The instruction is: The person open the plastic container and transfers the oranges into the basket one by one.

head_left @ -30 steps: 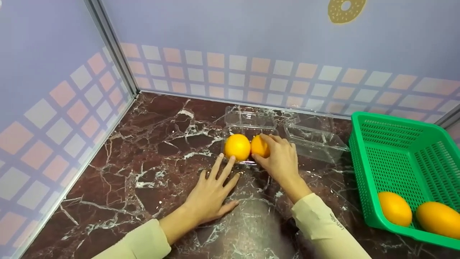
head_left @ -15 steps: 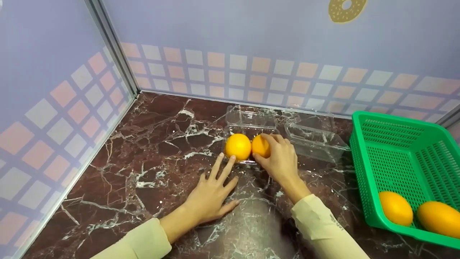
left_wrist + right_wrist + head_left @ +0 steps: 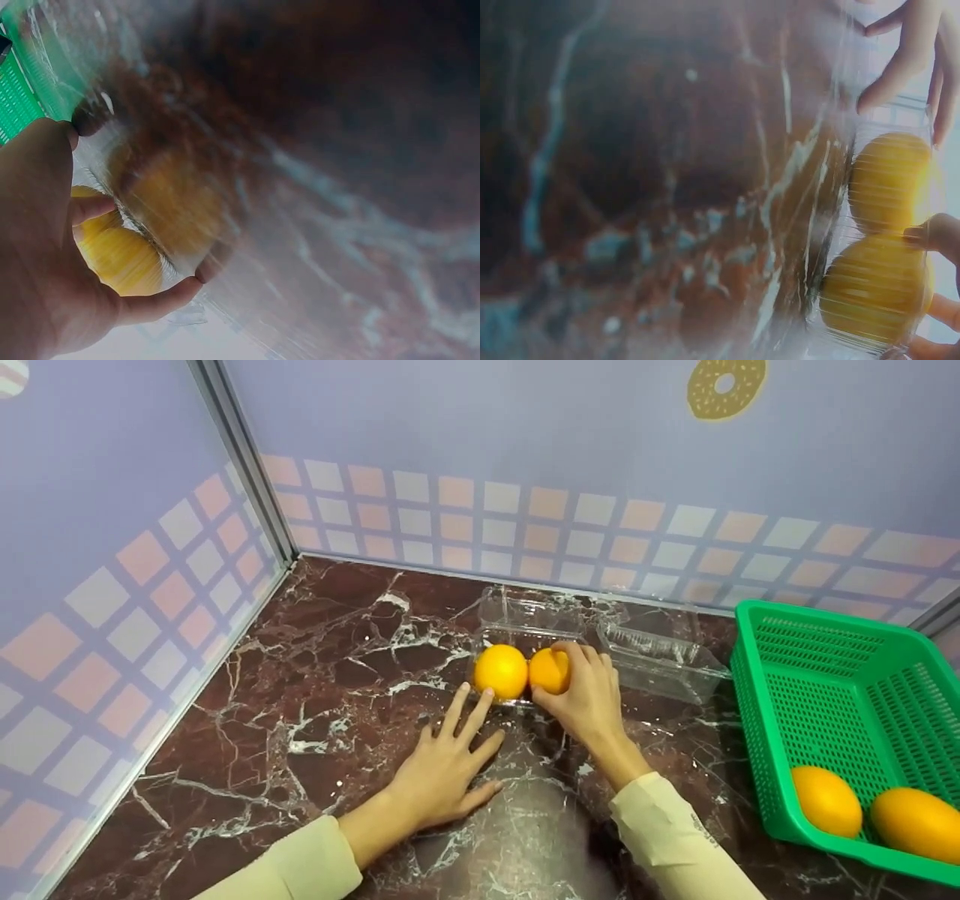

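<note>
Two oranges sit side by side in a clear plastic clamshell box (image 3: 531,613), its lid folded back toward the wall. My right hand (image 3: 589,701) grips the right orange (image 3: 547,669), thumb on the near side and fingers over the top; part of the fruit is hidden behind them. The left orange (image 3: 501,671) stands free of that hand. My left hand (image 3: 442,772) lies with fingers spread on the counter, two fingertips right at the box's near edge by the left orange. In the right wrist view both oranges, the upper one (image 3: 891,180) included, show through the ribbed plastic wall.
To the right of this box stands a second clear clamshell (image 3: 660,664), lid up. A green plastic basket (image 3: 759,750) at the far right holds an orange (image 3: 825,801) and a longer-looking orange fruit (image 3: 916,823). Patterned walls bound the marbled counter (image 3: 322,660) behind and left.
The head view has shifted slightly, so everything sits a little lower in it. Both hands and the oranges keep the same places relative to the box.
</note>
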A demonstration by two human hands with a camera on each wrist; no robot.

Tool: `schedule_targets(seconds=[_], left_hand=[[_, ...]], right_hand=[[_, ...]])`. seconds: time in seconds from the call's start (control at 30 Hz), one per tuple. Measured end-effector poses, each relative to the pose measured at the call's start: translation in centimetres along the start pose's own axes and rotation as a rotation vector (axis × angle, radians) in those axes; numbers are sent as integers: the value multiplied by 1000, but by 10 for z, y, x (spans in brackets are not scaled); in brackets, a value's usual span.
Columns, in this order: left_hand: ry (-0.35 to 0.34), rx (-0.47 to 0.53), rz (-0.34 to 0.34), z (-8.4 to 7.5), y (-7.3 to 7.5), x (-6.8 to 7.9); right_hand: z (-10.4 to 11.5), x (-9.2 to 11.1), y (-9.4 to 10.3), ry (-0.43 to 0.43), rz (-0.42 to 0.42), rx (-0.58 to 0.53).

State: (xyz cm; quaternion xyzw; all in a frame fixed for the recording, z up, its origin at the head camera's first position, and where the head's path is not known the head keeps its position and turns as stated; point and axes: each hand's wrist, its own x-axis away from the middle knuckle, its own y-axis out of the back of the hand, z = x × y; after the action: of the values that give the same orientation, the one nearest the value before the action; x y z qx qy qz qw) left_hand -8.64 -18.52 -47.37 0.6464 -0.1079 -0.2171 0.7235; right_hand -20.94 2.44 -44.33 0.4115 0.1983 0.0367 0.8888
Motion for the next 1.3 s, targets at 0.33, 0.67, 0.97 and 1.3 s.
schedule_targets(seconds=[0.33, 0.67, 0.97, 1.3], left_hand=[[13, -5, -13, 0, -1, -1], [-21, -34, -66, 5, -2, -3], [-13, -7, -42, 7, 0, -2], [2, 71, -42, 7, -1, -1]], right_hand=[[2, -2, 10, 2, 22, -48], [3, -4, 8, 56, 78, 115], [11, -7, 11, 50, 185, 247], [11, -3, 7, 128, 58, 280]])
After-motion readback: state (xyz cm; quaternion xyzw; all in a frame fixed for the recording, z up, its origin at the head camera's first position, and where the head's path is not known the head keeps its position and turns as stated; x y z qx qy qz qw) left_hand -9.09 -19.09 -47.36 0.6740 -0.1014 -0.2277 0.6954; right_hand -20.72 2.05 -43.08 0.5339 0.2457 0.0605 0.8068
